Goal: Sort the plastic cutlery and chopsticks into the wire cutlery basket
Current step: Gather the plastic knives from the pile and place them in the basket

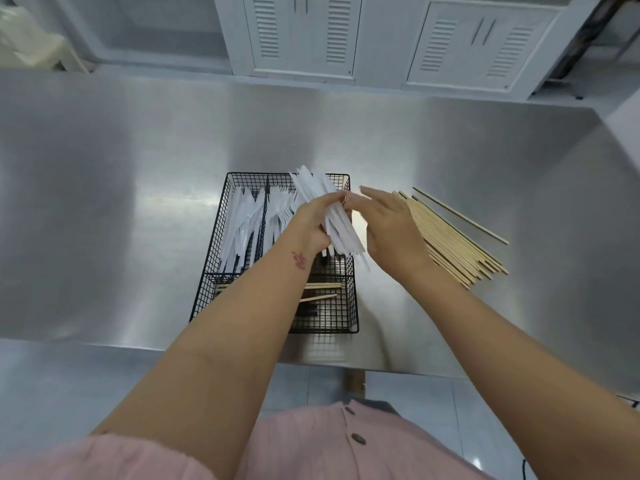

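**Cutlery mostly binned, chopsticks mostly waiting**

The steel table point(138, 202) carries the black wire basket point(221, 271) at its near middle. Just right of the basket lies the largest unsorted lot: a fan of wooden chopsticks point(457, 244) flat on the table, one stick apart at the far right. Inside the basket, the far-left compartment holds white plastic pieces point(239, 223), the next one white forks point(277, 213), and the near cross compartment only a few chopsticks point(322, 296).

The left hand point(311, 220) is closed round a bundle of white cutlery point(341, 226) held over the basket's far-right compartment. The right hand point(388, 230) is spread open beside that bundle, holding nothing. By my reading, this bundle goes in next, then the chopsticks.
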